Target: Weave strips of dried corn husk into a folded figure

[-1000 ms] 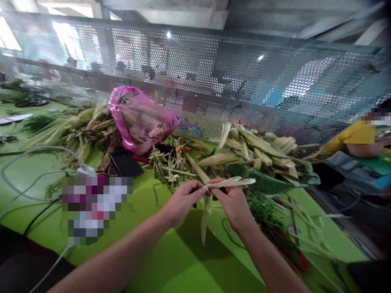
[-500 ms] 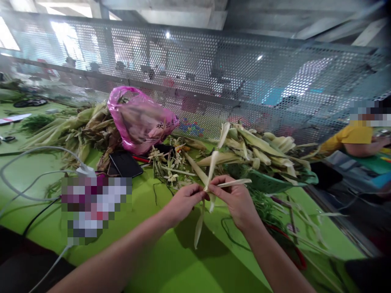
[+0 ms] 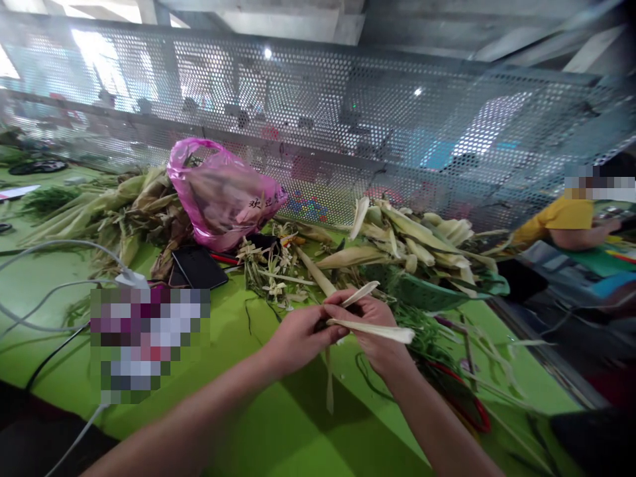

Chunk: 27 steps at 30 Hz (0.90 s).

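Observation:
Both hands meet over the green table (image 3: 238,411), pinching pale corn husk strips (image 3: 382,330) where they cross. My left hand (image 3: 302,334) grips the strips between thumb and fingers. My right hand (image 3: 370,324) is closed on them from the other side, its fingertips touching the left ones. One strip points right across the right palm, another slants up to the right, and a thin one hangs below. The crossing itself is mostly hidden by fingers. Just beyond lie small woven husk pieces (image 3: 275,281) with leaf strips.
A green basket (image 3: 422,291) heaped with corn husks stands back right. A pink plastic bag (image 3: 218,192), a black phone (image 3: 200,267) and more dried husks (image 3: 144,199) lie left. White cables (image 3: 74,242) cross the left side. A person in yellow (image 3: 571,215) sits beyond the right edge.
The strip that stood upright is folded down to the right across my right hand. My hands have closed tighter together around the crossing. The view has shifted slightly.

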Tool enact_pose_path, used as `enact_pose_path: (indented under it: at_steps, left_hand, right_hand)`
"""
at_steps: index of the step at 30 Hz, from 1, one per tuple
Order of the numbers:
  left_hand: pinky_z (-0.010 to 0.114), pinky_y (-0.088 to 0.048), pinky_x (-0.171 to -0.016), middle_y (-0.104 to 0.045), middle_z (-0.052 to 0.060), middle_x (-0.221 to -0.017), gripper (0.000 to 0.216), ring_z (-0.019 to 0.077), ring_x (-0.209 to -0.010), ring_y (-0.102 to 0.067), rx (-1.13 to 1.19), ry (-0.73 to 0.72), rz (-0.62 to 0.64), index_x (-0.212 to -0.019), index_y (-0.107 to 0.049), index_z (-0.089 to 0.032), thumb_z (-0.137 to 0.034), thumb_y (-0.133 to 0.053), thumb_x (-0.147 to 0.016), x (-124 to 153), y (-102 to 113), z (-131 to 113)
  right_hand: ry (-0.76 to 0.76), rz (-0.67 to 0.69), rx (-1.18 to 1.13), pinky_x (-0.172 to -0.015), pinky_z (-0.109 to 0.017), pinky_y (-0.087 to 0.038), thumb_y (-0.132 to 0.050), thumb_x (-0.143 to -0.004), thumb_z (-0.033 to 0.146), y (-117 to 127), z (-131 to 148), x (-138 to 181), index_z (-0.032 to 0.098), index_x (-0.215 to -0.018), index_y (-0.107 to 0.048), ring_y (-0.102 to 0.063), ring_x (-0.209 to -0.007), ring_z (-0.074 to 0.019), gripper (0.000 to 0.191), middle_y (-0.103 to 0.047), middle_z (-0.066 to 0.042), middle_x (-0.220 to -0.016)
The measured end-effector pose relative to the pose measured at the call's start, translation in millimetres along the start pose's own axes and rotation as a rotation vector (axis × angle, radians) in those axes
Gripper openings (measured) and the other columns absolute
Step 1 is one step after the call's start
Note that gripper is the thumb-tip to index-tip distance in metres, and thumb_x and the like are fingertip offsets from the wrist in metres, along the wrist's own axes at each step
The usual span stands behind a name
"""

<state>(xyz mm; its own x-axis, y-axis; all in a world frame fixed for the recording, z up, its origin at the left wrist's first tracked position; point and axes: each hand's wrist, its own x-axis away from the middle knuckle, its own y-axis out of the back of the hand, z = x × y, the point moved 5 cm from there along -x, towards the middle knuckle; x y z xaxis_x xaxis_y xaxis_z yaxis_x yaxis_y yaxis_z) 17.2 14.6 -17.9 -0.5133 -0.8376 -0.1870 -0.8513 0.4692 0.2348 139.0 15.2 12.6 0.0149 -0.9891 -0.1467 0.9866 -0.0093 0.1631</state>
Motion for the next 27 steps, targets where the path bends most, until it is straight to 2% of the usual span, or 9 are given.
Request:
enact_pose_path:
  at_steps: [4,6,10,14,20,23,27]
  left_hand:
    - [0.025,-0.035,-0.067,-0.059,0.003,-0.076,0.036,0.0166,-0.071,-0.049,-0.091,-0.002,-0.044,-0.083,-0.064,-0.019,-0.049,-0.045,-0.089,2,3,-9]
    - [0.025,-0.032,-0.064,-0.053,0.001,-0.069,0.043,0.0152,-0.066,-0.045,-0.059,0.030,-0.063,-0.073,-0.058,-0.019,-0.051,-0.037,-0.092,2,4,-11]
    - [0.025,-0.031,-0.064,-0.046,-0.001,-0.068,0.045,0.0135,-0.067,-0.041,0.167,0.084,-0.153,-0.068,-0.050,-0.018,-0.054,-0.035,-0.092,3,9,-6]
    - [0.026,-0.031,-0.062,-0.047,0.000,-0.069,0.042,0.0122,-0.065,-0.038,0.341,0.155,-0.238,-0.070,-0.050,-0.017,-0.050,-0.036,-0.092,1,16,7]
    - [0.025,-0.031,-0.059,-0.047,-0.001,-0.067,0.035,0.0120,-0.062,-0.039,0.484,0.211,-0.353,-0.082,-0.055,-0.016,-0.047,-0.039,-0.089,0,26,18]
    - [0.025,-0.031,-0.060,-0.050,0.000,-0.069,0.035,0.0122,-0.063,-0.041,0.476,0.209,-0.335,-0.081,-0.055,-0.016,-0.047,-0.040,-0.089,1,26,15]
    - [0.025,-0.030,-0.059,-0.049,0.000,-0.068,0.042,0.0114,-0.062,-0.038,0.387,0.172,-0.196,-0.072,-0.054,-0.016,-0.052,-0.040,-0.089,2,18,8]
  right_hand:
    - [-0.012,-0.089,-0.022,-0.065,-0.029,-0.048,-0.079,-0.067,0.037,5,2,0,0.018,-0.080,-0.073,-0.061,-0.069,-0.0177,0.024,-0.068,-0.003,-0.075]
    - [-0.033,-0.104,-0.035,-0.059,-0.026,-0.045,-0.076,-0.070,0.040,7,4,1,0.018,-0.087,-0.073,-0.057,-0.063,-0.0149,0.027,-0.066,-0.002,-0.072]
    - [-0.087,0.013,-0.028,-0.042,-0.023,-0.034,-0.067,-0.077,0.050,3,5,1,0.019,-0.098,-0.072,-0.042,-0.045,-0.0092,0.038,-0.059,0.001,-0.063]
    - [-0.063,0.098,0.016,-0.054,-0.026,-0.044,-0.072,-0.073,0.049,-2,3,0,0.018,-0.085,-0.071,-0.052,-0.057,-0.0130,0.033,-0.063,-0.001,-0.070]
    - [0.053,0.097,0.225,-0.063,-0.028,-0.044,-0.072,-0.074,0.038,-3,6,1,0.019,-0.076,-0.069,-0.055,-0.066,-0.0166,0.019,-0.065,-0.001,-0.069]
    - [0.050,0.111,0.258,-0.061,-0.028,-0.044,-0.073,-0.073,0.039,-2,9,2,0.020,-0.074,-0.070,-0.056,-0.066,-0.0174,0.019,-0.065,-0.001,-0.067]
    - [-0.066,0.088,0.042,-0.060,-0.028,-0.046,-0.071,-0.075,0.044,-1,9,2,0.019,-0.088,-0.072,-0.059,-0.069,-0.0187,0.028,-0.068,-0.005,-0.077]
